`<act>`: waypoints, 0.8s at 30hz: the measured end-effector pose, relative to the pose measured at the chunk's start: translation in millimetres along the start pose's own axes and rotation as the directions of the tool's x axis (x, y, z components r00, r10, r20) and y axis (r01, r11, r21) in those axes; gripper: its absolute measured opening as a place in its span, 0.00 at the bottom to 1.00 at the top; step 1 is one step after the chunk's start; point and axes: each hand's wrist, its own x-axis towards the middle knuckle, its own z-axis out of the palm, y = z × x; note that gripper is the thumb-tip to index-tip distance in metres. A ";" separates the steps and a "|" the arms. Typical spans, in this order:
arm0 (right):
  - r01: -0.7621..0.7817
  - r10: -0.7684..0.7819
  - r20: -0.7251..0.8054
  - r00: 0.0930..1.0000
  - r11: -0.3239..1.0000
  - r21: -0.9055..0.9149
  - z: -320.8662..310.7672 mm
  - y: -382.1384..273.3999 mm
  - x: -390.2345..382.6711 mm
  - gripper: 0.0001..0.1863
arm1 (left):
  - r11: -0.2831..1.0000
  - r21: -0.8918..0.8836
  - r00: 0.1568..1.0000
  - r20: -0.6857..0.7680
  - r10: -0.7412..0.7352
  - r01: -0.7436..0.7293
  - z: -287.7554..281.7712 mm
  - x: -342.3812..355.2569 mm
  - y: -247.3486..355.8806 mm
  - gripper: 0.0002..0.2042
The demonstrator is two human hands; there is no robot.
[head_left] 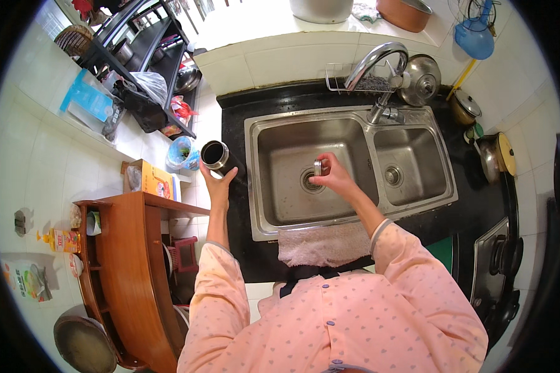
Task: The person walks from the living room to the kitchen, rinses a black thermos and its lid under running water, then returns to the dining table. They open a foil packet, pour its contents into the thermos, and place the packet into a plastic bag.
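Over the counter to the left of the double sink [252,205], my left hand [217,188] is closed round a black vacuum flask [228,166]. Its metal-rimmed mouth is uncovered and faces up, showing a dark inside. Above the large basin, near its drain [310,181], my right hand [335,173] pinches a small round silvery lid [318,167] by its edges, held on its side. The fingers cover part of the lid.
A chrome faucet [379,62] arches behind the sink, with a wire rack [341,79] and a metal pot lid [420,81] nearby. A towel [320,247] hangs over the front edge. On the left stand a wooden cabinet [121,261] and a lined bin [182,153].
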 end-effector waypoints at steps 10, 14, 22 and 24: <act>-0.119 0.129 -0.016 0.991 0.949 0.291 -15.9 -3.8 -20.1 0.35 | 0.566 0.616 0.837 0.415 0.356 -0.547 26.0 20.7 63.1 0.38; -0.039 0.048 -0.029 0.998 0.971 0.237 -17.9 -1.1 -20.9 0.34 | -0.261 0.487 0.414 0.863 0.290 -0.833 60.1 19.3 102.0 0.28; -0.009 0.052 -0.114 0.992 0.936 0.352 -16.4 12.6 -41.8 0.29 | -0.583 0.160 0.078 0.983 0.164 -0.797 122.0 16.9 109.2 0.18; -0.008 0.066 -0.133 0.989 0.918 0.397 -19.0 13.9 -47.2 0.29 | -0.582 0.131 0.036 0.984 0.172 -0.803 128.1 15.5 108.0 0.18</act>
